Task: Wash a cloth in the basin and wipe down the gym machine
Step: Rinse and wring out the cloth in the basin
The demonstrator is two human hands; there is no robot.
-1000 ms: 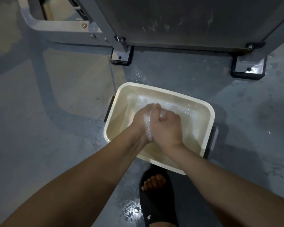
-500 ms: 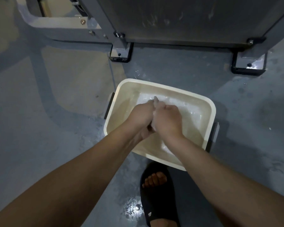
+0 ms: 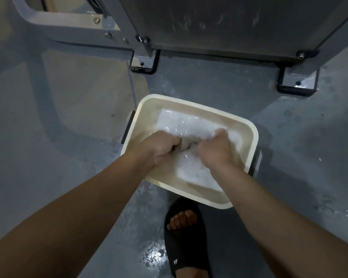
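A cream rectangular basin with soapy water stands on the grey floor below me. Both my hands are down in it. My left hand grips one end of a wet greyish cloth, and my right hand grips the other end. The cloth is stretched between my fists and mostly hidden by them and by foam. The grey gym machine stands just beyond the basin, its dark panel streaked.
Two bolted machine feet, the left foot and the right foot, sit on the floor behind the basin. My foot in a black slide sandal is beside the basin's near edge. The floor around is wet, with a shiny puddle.
My hands were pressed together rubbing the cloth; now they have pulled apart sideways, stretching the cloth between them lower in the water.
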